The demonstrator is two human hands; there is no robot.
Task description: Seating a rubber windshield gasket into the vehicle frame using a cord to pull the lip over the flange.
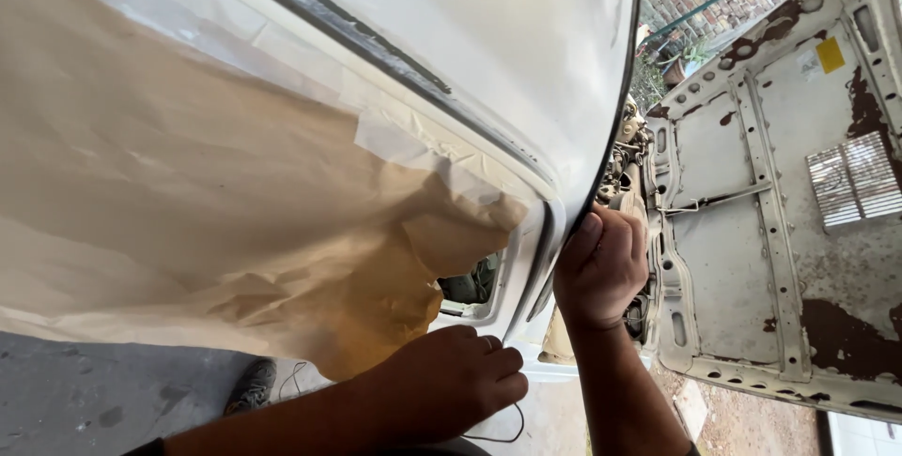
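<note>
I see a white car body panel (526,52) filling the upper middle of the frame, its dark curved edge (615,127) running from the top down to centre right. To the right of that edge there is only a narrow gap before the raised hood (770,231), whose rusty underside takes up the whole right side, so room there is tight. Lower left is more open: grey floor (85,390) and one shoe (252,384).

I count two hands, one sheet of brown masking paper (188,193), and several strips of pale masking tape (413,141) along the paper's upper border. A thin dark wire (498,435) loops near the bottom centre.

My right hand (601,268) sits at centre right, fingers curled together around the panel's dark edge, the edge running right into the grip from above. My left hand (451,381) is at lower centre, fingers bent and held together, knuckles just below the crumpled lower corner of the paper; I cannot tell whether the fingertips pinch the paper or only press on the body beneath it. The paper covers the left half of the frame, ending just left of both hands.
</note>
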